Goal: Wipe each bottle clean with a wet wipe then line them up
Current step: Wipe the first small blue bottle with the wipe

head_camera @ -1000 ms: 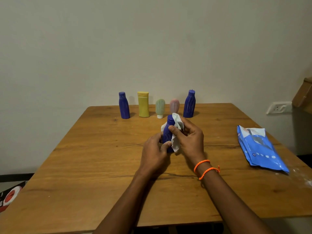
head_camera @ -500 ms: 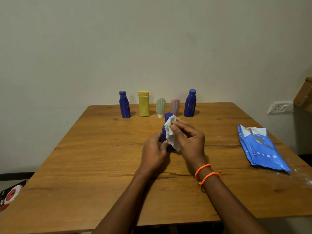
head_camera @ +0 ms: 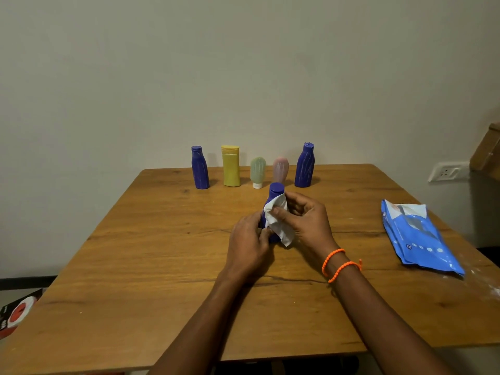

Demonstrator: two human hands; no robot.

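Note:
A small blue bottle [head_camera: 276, 191] stands upright at the middle of the wooden table [head_camera: 151, 261]. My left hand [head_camera: 247, 246] grips its lower part. My right hand [head_camera: 305, 221] pinches a white wet wipe [head_camera: 278, 221] against the bottle's front side. Along the far edge stand a blue bottle [head_camera: 199, 168], a yellow bottle [head_camera: 230, 165], a pale green tube [head_camera: 257, 172], a pink tube [head_camera: 280, 169] and another blue bottle [head_camera: 305, 165], all upright in a row.
A blue pack of wet wipes [head_camera: 418, 238] lies flat on the table's right side. A wall socket [head_camera: 446, 171] and a cardboard box [head_camera: 485, 151] are at the far right. A red and white object [head_camera: 17, 313] lies on the floor at the left.
The wipe has slid down from the bottle's cap to its body, leaving the cap bare. My left hand has kept its hold low on the bottle.

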